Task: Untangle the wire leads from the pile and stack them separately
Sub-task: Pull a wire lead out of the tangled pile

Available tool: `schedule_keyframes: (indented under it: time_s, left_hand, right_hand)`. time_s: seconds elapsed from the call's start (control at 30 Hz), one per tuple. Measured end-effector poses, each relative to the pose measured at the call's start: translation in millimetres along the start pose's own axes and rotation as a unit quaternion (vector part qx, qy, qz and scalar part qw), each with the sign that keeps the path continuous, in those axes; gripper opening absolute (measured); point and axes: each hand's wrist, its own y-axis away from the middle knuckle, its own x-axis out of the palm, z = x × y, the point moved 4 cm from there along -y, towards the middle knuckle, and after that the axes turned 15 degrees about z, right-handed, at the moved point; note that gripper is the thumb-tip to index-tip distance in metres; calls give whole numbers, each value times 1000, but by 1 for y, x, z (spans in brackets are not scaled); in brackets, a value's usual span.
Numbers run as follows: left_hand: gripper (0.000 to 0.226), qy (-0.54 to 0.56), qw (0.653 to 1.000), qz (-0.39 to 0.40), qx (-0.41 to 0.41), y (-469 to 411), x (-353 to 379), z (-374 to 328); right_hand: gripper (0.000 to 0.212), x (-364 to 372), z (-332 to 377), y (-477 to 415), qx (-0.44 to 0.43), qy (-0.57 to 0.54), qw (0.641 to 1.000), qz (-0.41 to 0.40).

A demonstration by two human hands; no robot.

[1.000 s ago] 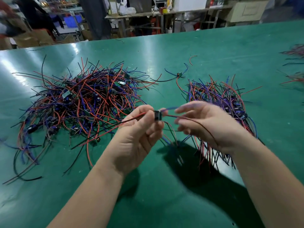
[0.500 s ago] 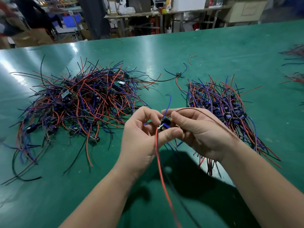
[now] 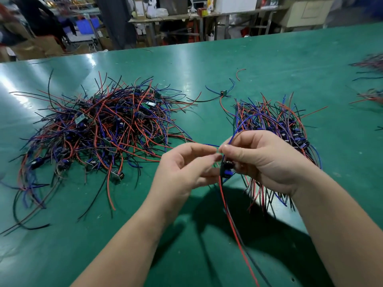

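A big tangled pile (image 3: 99,133) of red, blue and black wire leads with small circuit boards lies on the left of the green table (image 3: 269,65). A neater stack of leads (image 3: 277,125) lies on the right, behind my right hand. My right hand (image 3: 263,160) grips one small board with leads (image 3: 226,170) above the table; its red and black wires hang down toward me and a blue wire arcs up. My left hand (image 3: 186,168) sits just left of it, fingertips pinching a blue wire near the board.
A single lead with a small board (image 3: 223,93) lies alone between the two heaps, with a loose red wire (image 3: 239,72) behind it. More wire bundles (image 3: 371,65) lie at the table's right edge. Benches and boxes stand beyond the far edge.
The board has passed from my left fingers into my right hand's grip and shifted right. My left hand now holds only a blue wire, and the red wire hangs lower toward me.
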Motion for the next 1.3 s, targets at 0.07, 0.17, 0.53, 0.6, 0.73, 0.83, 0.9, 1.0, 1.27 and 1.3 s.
schedule_keyframes:
  time_s: [0.07, 0.17, 0.53, 0.6, 0.73, 0.83, 0.9, 1.0, 1.27, 1.3]
  left_hand:
    - [27, -25, 998, 17, -49, 1, 4, 6]
    - [33, -18, 996, 24, -81, 1, 8, 12]
    - [5, -32, 951, 189, -241, 15, 17, 20]
    - [5, -40, 949, 195, -245, 16, 16, 20]
    - [6, -53, 948, 189, -251, 15, 14, 18]
    - [7, -63, 945, 193, -258, 15, 12, 17]
    - [9, -75, 939, 207, -265, 15, 11, 16]
    - [11, -87, 932, 229, -269, 16, 8, 15]
    - [21, -45, 982, 61, -174, 4, -12, 6]
    - [23, -28, 987, 19, -156, 2, -15, 4]
  right_hand:
    - [8, 1, -2, 0, 9, 54, 998, 6]
    - [15, -4, -1, -1, -2, 144, 989, -35]
    - [13, -41, 18, 9, -47, 189, 967, -167]
    - [13, -39, 18, 10, -43, 131, 977, -162]
    - [14, -38, 22, 13, -43, 51, 978, -198]
    - [23, -37, 25, 16, -47, 83, 968, -233]
    - [28, -38, 25, 17, -49, 107, 962, -246]
    - [33, -40, 25, 16, -54, 125, 952, -275]
    - [25, -40, 27, 12, -123, 124, 944, -279]
    - [16, -34, 24, 10, -117, 177, 944, -251]
